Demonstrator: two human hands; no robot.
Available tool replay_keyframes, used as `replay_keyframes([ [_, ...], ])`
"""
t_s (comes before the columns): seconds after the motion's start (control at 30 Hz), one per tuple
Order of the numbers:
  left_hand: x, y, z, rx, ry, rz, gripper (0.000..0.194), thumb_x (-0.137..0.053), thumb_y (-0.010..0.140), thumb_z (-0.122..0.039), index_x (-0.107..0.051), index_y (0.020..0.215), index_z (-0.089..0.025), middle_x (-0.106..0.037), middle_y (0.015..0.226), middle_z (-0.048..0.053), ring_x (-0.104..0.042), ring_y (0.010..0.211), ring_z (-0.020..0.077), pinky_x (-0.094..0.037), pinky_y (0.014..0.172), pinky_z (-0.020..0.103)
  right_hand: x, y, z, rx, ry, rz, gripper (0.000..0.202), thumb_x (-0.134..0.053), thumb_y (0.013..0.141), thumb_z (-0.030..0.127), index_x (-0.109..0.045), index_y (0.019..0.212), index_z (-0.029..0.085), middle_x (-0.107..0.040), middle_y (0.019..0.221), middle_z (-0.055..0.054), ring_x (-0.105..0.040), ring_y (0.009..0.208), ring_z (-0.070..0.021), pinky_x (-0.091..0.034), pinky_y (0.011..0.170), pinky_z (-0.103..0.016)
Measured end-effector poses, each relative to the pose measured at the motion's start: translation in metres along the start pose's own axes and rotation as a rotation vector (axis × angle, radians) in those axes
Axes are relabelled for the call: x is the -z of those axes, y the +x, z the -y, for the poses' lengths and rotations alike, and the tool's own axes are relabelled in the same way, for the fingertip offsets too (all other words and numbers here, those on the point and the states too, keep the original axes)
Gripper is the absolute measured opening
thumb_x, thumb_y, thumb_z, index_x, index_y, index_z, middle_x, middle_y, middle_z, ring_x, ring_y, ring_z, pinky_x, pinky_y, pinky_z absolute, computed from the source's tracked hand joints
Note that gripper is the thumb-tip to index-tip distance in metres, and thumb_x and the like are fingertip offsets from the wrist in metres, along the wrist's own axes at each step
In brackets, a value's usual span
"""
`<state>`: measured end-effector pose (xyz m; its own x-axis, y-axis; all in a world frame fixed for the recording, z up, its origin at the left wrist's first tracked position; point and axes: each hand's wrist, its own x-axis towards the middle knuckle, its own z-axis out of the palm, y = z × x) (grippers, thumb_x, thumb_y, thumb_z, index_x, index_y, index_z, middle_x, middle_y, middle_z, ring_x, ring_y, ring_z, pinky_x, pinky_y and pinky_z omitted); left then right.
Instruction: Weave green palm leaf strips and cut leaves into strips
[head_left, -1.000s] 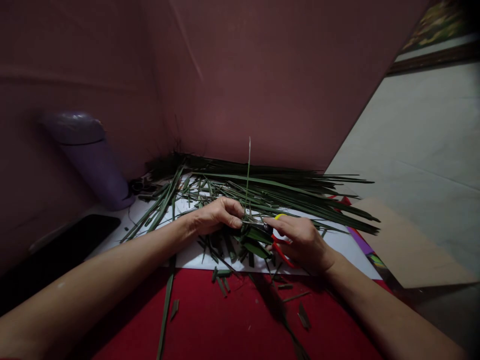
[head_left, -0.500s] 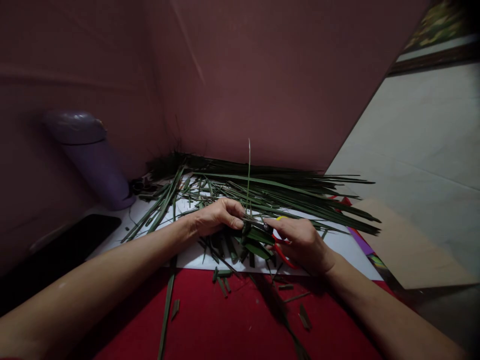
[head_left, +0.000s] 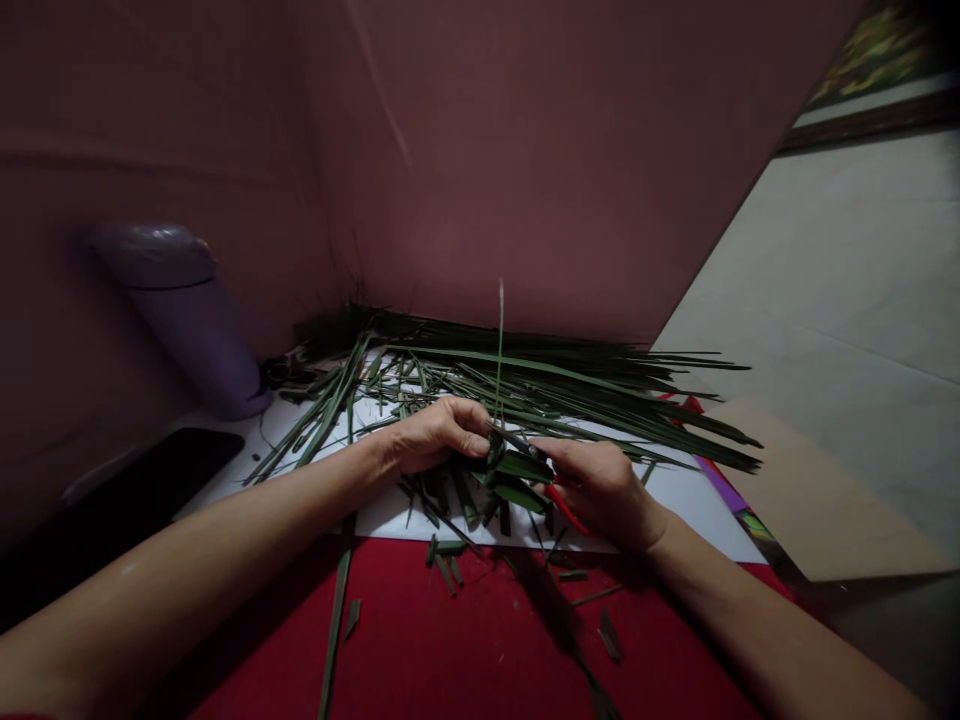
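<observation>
Between its thumb and fingers, my left hand [head_left: 442,435] pinches a folded green leaf piece [head_left: 510,475] with several cut leaf ends. A thin pale stalk [head_left: 500,350] sticks straight up from it. My right hand [head_left: 604,490] is closed round red-handled scissors [head_left: 566,508], whose blades point left against the leaf piece, close to my left fingertips. Whether the blades are fully closed I cannot tell. Below and behind both hands, cut leaf scraps [head_left: 450,547] lie scattered over a white sheet [head_left: 675,515] and a red surface [head_left: 420,650].
Long green leaves [head_left: 600,385] form a pile along the back, against a pinkish wall [head_left: 510,170]. At the left stand a purple tumbler [head_left: 199,330] and a dark flat object [head_left: 172,470]. A tan board [head_left: 832,500] lies at the right.
The right hand has shifted slightly, and the scissor handles look closer together, with the yellow part now hidden. The left hand keeps its pinch in nearly the same place.
</observation>
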<state>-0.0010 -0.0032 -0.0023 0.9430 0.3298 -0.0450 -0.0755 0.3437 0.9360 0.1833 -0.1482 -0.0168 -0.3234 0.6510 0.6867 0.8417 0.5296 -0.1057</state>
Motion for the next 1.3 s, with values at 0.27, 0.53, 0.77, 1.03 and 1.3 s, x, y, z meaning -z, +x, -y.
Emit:
replay_keyframes([
  [0.27, -0.003, -0.002, -0.004, 0.008, 0.004, -0.036, 0.021, -0.076, 0.051, -0.013, -0.065, 0.069, -0.011, -0.066, 0.064, 0.003, -0.058, 0.055, 0.0107, -0.045, 0.057, 0.025, 0.006, -0.003, -0.006, -0.136, 0.041, -0.051, 0.036, -0.062, 0.077, 0.024, -0.054, 0.111, 0.018, -0.067, 0.089, -0.008, -0.063, 0.073, -0.0159, -0.049, 0.064, -0.025],
  [0.53, 0.000, -0.003, -0.028, -0.010, 0.289, -0.068, 0.022, -0.072, 0.054, -0.011, -0.065, 0.074, -0.011, -0.065, 0.067, 0.002, -0.058, 0.058, 0.0101, -0.043, 0.059, 0.024, 0.012, 0.000, -0.015, -0.366, 0.106, -0.124, 0.026, -0.063, 0.075, 0.028, -0.058, 0.098, 0.018, -0.064, 0.073, -0.002, -0.059, 0.061, -0.0137, -0.047, 0.057, -0.025],
  [0.77, -0.026, -0.008, -0.032, -0.015, 0.467, 0.012, 0.033, -0.067, 0.056, -0.011, -0.054, 0.087, -0.013, -0.061, 0.063, 0.001, -0.054, 0.056, 0.0103, -0.038, 0.054, 0.023, 0.002, 0.020, 0.017, -0.762, 0.841, -0.316, 0.037, -0.066, 0.072, 0.035, -0.049, 0.103, 0.024, -0.062, 0.070, 0.002, -0.052, 0.042, -0.0097, -0.037, 0.031, -0.019],
  [1.03, -0.044, -0.008, -0.018, 0.019, 0.602, 0.004, 0.037, -0.063, 0.058, -0.012, -0.049, 0.092, -0.013, -0.057, 0.060, -0.001, -0.049, 0.051, 0.0091, -0.034, 0.049, 0.022, -0.007, 0.029, 0.038, -0.911, 1.101, -0.407, 0.046, -0.075, 0.060, 0.030, -0.050, 0.098, 0.022, -0.054, 0.068, 0.006, -0.055, 0.047, -0.0082, -0.040, 0.036, -0.017],
  [1.3, -0.041, -0.006, -0.013, -0.071, 0.422, -0.090, 0.050, -0.068, 0.065, -0.030, -0.050, 0.109, -0.014, -0.061, 0.082, 0.005, -0.052, 0.060, 0.0104, -0.036, 0.053, 0.022, 0.003, 0.030, 0.027, -0.916, 1.057, -0.589, 0.046, -0.073, 0.061, 0.026, -0.047, 0.099, 0.022, -0.055, 0.070, 0.006, -0.057, 0.050, -0.0095, -0.039, 0.036, -0.016],
])
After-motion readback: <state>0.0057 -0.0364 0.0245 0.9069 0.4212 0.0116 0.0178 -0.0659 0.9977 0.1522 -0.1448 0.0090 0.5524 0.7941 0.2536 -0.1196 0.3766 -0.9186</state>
